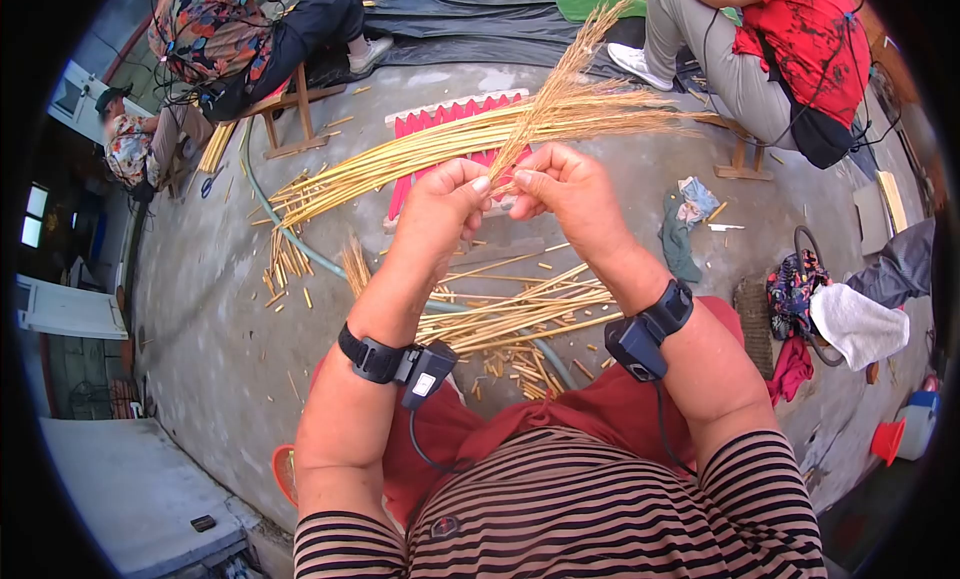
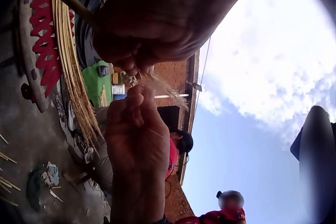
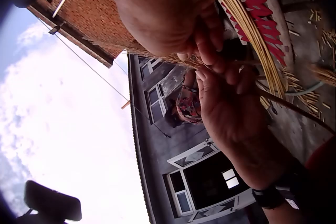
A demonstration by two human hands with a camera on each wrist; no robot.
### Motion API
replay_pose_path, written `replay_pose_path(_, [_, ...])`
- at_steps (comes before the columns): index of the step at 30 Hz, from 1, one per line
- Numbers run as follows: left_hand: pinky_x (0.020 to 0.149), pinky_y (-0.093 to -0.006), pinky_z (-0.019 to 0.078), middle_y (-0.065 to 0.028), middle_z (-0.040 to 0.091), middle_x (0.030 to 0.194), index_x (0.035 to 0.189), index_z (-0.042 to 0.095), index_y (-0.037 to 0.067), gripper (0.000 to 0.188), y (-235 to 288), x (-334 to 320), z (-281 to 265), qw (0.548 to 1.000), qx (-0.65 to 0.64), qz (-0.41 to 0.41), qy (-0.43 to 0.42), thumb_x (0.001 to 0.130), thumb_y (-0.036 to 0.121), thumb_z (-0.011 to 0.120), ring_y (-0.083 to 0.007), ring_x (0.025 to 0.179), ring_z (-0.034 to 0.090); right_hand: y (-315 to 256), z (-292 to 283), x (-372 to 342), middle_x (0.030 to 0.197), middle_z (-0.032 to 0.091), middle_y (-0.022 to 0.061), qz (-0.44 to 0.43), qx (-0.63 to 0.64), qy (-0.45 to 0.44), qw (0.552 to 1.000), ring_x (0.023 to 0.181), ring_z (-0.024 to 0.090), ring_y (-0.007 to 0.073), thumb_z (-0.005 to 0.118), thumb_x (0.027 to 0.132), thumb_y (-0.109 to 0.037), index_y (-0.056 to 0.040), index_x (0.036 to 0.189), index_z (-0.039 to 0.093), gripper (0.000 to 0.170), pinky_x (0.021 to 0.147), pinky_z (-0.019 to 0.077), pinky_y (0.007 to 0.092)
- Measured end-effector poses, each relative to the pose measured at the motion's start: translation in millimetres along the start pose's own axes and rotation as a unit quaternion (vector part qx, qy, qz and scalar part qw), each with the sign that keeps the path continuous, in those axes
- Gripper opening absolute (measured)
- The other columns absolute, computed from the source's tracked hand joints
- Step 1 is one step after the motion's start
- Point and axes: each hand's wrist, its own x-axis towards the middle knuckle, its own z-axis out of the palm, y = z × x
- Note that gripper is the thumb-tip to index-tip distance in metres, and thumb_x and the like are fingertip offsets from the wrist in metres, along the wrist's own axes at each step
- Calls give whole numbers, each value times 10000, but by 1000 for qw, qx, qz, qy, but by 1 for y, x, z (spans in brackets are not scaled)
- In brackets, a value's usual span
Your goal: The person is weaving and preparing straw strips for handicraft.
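Both hands are raised in front of the chest and meet at a sorghum stalk with a bushy tan seed head (image 1: 565, 64), which fans away from me. My left hand (image 1: 445, 201) pinches it between thumb and curled fingers. Close beside it, my right hand (image 1: 572, 191) pinches the same stalk at the base of the brush. In the right wrist view, a bare length of the stalk (image 3: 296, 109) runs out below the left hand (image 3: 233, 111). Beyond the hands, a bundle of long sorghum stalks (image 1: 400, 159) lies across a rack with red zigzag strips (image 1: 402, 191).
More cut stalks (image 1: 520, 314) lie on the concrete before my knees, with short offcuts (image 1: 535, 374) around them. A hose (image 1: 262, 194) curves along the floor. Seated people (image 1: 800, 49) work ahead at both sides. Cloths (image 1: 680, 234) and a bag (image 1: 795, 289) lie to the right.
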Motion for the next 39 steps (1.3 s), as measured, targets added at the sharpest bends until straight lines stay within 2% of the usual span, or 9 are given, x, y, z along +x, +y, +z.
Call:
replay_pose_path(4, [495, -183, 338, 40, 529, 685, 859, 575, 87, 76, 2, 0, 1, 1000, 5, -4, -1, 879, 150, 536, -44, 556, 431, -2, 0, 1, 743, 611, 53, -12, 16, 9, 1000, 598, 608, 111, 557, 865, -66, -21, 846, 550, 50, 538, 502, 232])
replay_pose_path(7, [496, -187, 339, 41, 528, 684, 868, 579, 85, 71, 2, -1, 3, 1000, 11, -4, 5, 877, 144, 540, -45, 557, 432, -10, -9, 3, 779, 612, 58, 3, -38, 39, 999, 611, 591, 106, 552, 878, -92, -32, 867, 548, 61, 579, 491, 229])
replay_pose_path(10, [490, -185, 336, 42, 526, 681, 871, 583, 80, 60, 0, 0, 1, 999, 22, 1, 25, 869, 131, 551, -46, 552, 433, -20, -21, 8, 791, 610, 54, -74, 32, 96, 992, 625, 586, 104, 551, 881, -104, -35, 871, 548, 70, 588, 491, 229])
replay_pose_path(13, [485, -185, 337, 40, 529, 683, 866, 584, 75, 48, -3, 1, -3, 999, 28, 10, 31, 860, 118, 562, -47, 548, 440, -25, -30, 10, 802, 609, 47, -88, 45, 143, 985, 646, 585, 104, 566, 878, -131, -32, 896, 554, 102, 599, 492, 233])
replay_pose_path(16, [484, -183, 344, 41, 537, 686, 862, 585, 70, 30, -6, 0, -3, 998, 48, 8, 34, 846, 95, 577, -44, 550, 452, -24, -21, 6, 806, 610, 40, -9, -3, 75, 997, 659, 580, 94, 589, 867, -157, -29, 933, 564, 146, 597, 481, 229])
replay_pose_path(20, [494, -181, 360, 39, 550, 693, 865, 584, 64, 37, -6, -4, 0, 998, 50, 16, 23, 830, 69, 594, -38, 558, 465, -16, -10, 4, 740, 609, 12, -22, -69, 53, 996, 601, 552, 57, 632, 829, -131, -32, 905, 590, 131, 501, 431, 196])
replay_pose_path(25, [520, -174, 390, 33, 557, 704, 891, 586, 70, 59, -6, -8, 3, 996, 82, 20, 7, 855, 112, 566, -38, 593, 499, -12, -11, 4, 761, 617, 20, 3, -68, 50, 996, 601, 562, 62, 607, 842, -112, -21, 893, 602, 104, 520, 445, 195])
replay_pose_path(28, [544, -170, 389, 34, 554, 706, 937, 595, 63, 116, -1, -11, 7, 1000, 18, 9, -14, 872, 152, 559, -38, 607, 494, -9, -6, 0, 782, 622, 36, 4, -47, 32, 998, 611, 574, 72, 586, 854, -95, -9, 899, 598, 98, 539, 459, 200])
replay_pose_path(39, [514, -168, 342, 56, 522, 697, 964, 606, 55, 136, -2, -11, 12, 997, 62, 29, 18, 880, 144, 546, -26, 584, 438, 2, -1, -1, 769, 614, 41, -3, 3, 18, 1000, 616, 580, 85, 571, 860, -70, -11, 890, 579, 67, 563, 467, 208])
